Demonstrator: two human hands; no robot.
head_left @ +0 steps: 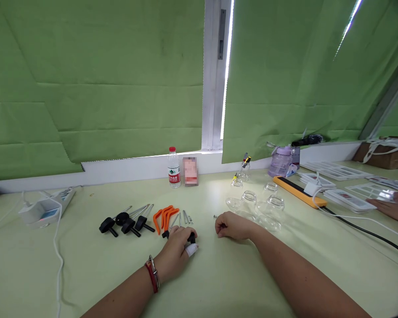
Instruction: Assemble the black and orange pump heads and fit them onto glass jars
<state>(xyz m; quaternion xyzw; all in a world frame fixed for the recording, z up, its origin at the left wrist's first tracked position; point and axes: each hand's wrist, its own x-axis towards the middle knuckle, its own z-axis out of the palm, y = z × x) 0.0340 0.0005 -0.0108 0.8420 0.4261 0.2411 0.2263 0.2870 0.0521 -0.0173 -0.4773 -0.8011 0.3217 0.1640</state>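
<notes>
A black part (pixel 191 239), nearer than the water bottle (pixel 173 168), is gripped in the left hand (pixel 178 245). Right of the bottle, the right hand (pixel 232 225) is curled closed, contents hidden. The bottle's red label (pixel 174 178) carries small white Chinese characters.

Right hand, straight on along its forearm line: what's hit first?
Probably the small spring-like piece on the table, just past the right hand's knuckles. Hand height is hard to judge, so it might pass over.
</notes>
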